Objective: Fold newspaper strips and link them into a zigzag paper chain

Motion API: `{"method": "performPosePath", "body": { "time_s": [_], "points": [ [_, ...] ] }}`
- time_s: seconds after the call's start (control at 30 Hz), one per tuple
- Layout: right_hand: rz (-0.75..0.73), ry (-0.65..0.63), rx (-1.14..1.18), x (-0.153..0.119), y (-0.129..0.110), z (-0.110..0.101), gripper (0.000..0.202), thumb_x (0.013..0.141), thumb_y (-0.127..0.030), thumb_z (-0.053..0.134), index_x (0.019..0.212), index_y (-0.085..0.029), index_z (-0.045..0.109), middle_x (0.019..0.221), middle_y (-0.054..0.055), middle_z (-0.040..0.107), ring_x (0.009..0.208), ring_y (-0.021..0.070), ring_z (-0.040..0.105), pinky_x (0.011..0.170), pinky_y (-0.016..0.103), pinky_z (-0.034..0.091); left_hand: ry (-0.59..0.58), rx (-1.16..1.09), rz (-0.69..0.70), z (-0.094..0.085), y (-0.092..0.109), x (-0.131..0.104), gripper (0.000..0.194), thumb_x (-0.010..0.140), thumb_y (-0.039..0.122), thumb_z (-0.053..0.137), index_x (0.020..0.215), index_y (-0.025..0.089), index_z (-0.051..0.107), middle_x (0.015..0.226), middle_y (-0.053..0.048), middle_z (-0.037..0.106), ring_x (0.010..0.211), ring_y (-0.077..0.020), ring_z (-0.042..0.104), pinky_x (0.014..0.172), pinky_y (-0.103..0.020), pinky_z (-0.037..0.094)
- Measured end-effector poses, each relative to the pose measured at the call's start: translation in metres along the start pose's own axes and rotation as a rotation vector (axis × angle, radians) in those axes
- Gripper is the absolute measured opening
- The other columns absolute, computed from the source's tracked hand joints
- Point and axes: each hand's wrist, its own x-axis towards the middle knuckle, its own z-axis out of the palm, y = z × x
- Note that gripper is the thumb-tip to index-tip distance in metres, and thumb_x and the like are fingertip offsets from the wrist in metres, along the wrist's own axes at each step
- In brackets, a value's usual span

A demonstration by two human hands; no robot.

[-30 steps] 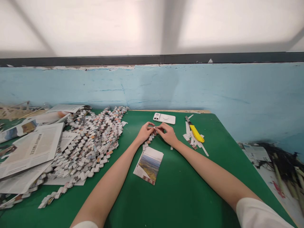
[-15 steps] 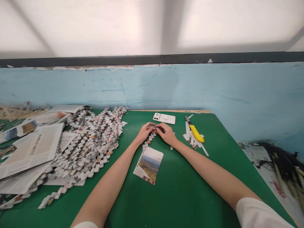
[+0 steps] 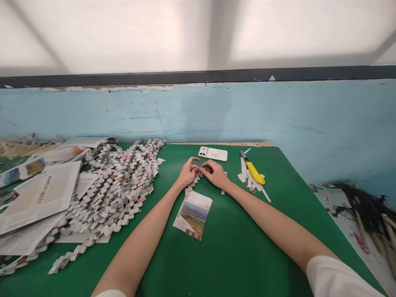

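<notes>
Pinching paper chain, left hand, right hand fingertips closed; long axis slanting near-left.

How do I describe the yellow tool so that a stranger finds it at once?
On the green table, find the white phone. To its right, the tool lies on loose paper strips. Unlike these pale neighbours, it has a bright yellow handle.

Both forearms are stretched out forward and angled inward, with short white sleeves just visible up by the elbows. The left hand is held with its index finger arched over and its thumb tucked in lower. The right hand is curled palm-down, its fingertips pinched together right beside the left's.
</notes>
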Motion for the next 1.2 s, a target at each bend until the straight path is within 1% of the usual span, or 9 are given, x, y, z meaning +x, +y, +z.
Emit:
{"method": "performPosePath", "body": {
  "time_s": [0.1,0.2,0.33,0.63,0.8,0.87,0.97,1.07,1.2],
  "points": [
    [0.012,-0.079,-0.060,0.000,0.001,0.001,0.033,0.099,-0.049,0.056,0.081,-0.022,0.060,0.072,0.001,0.057,0.064,0.0171,0.052,0.062,0.029,0.038,-0.022,0.062,0.017,0.000,-0.002,-0.002,0.033,0.084,0.022,0.053,0.117,0.020,0.049,0.056,0.006,0.059,0.048,-0.0110,0.051,0.052,-0.021,0.038],
    [-0.069,-0.165,-0.062,0.000,0.001,0.000,0.040,0.105,-0.044,0.044,0.076,-0.022,0.061,0.076,0.002,0.060,0.072,0.0183,0.056,0.069,0.030,0.040,-0.035,0.111,0.021,0.001,-0.003,-0.003,0.033,0.083,0.022,0.053,0.116,0.020,0.051,0.057,0.006,0.060,0.048,-0.0111,0.051,0.053,-0.021,0.038],
    [-0.139,-0.157,-0.054,-0.001,-0.002,-0.003,0.041,0.106,-0.039,0.041,0.076,-0.022,0.063,0.079,0.004,0.062,0.073,0.0186,0.057,0.072,0.030,0.041,-0.030,0.146,0.012,0.002,-0.002,-0.003,0.032,0.083,0.022,0.054,0.116,0.020,0.053,0.059,0.005,0.061,0.049,-0.0108,0.051,0.053,-0.021,0.038],
    [-0.012,-0.169,-0.103,-0.001,-0.003,-0.002,0.041,0.104,-0.038,0.048,0.070,-0.020,0.060,0.068,0.002,0.061,0.063,0.0162,0.054,0.063,0.028,0.036,-0.046,0.201,0.038,0.000,-0.004,-0.004,0.030,0.085,0.022,0.052,0.114,0.019,0.056,0.066,0.002,0.067,0.048,-0.0100,0.049,0.052,-0.021,0.039],
    [-0.057,-0.203,-0.089,-0.001,-0.002,-0.002,0.043,0.106,-0.039,0.045,0.070,-0.020,0.060,0.069,0.002,0.065,0.066,0.0169,0.058,0.066,0.028,0.037,-0.048,0.197,0.049,0.000,-0.005,-0.003,0.028,0.086,0.021,0.050,0.114,0.020,0.055,0.065,0.003,0.066,0.049,-0.0104,0.050,0.051,-0.022,0.039],
    [-0.074,-0.202,-0.067,-0.001,-0.001,-0.002,0.043,0.106,-0.038,0.044,0.071,-0.020,0.061,0.070,0.002,0.066,0.067,0.0168,0.059,0.068,0.028,0.038,-0.064,0.168,0.056,0.000,-0.005,-0.002,0.026,0.088,0.024,0.053,0.113,0.019,0.055,0.063,0.002,0.066,0.052,-0.0116,0.054,0.054,-0.022,0.041],
    [-0.061,-0.167,-0.030,-0.002,0.000,-0.003,0.045,0.106,-0.040,0.043,0.069,-0.020,0.059,0.067,0.001,0.063,0.065,0.0162,0.058,0.067,0.028,0.038,-0.080,0.050,0.042,-0.001,-0.005,-0.001,0.023,0.092,0.036,0.055,0.108,0.019,0.055,0.062,0.002,0.064,0.053,-0.0119,0.055,0.054,-0.022,0.041],
    [-0.049,-0.118,0.006,-0.002,0.001,-0.003,0.046,0.105,-0.040,0.044,0.066,-0.020,0.055,0.064,0.001,0.058,0.062,0.0157,0.055,0.065,0.028,0.037,-0.074,-0.047,0.046,0.000,-0.002,0.000,0.030,0.093,0.048,0.057,0.097,0.019,0.056,0.062,0.001,0.063,0.054,-0.0114,0.055,0.056,-0.023,0.042],
    [-0.050,-0.079,0.007,-0.002,0.000,-0.001,0.044,0.105,-0.040,0.045,0.067,-0.020,0.055,0.065,0.001,0.057,0.062,0.0159,0.053,0.065,0.029,0.037,-0.080,0.028,0.081,0.001,0.005,-0.002,0.039,0.095,0.055,0.053,0.083,0.018,0.059,0.065,-0.002,0.063,0.058,-0.0115,0.053,0.058,-0.024,0.042]
  ]
}}
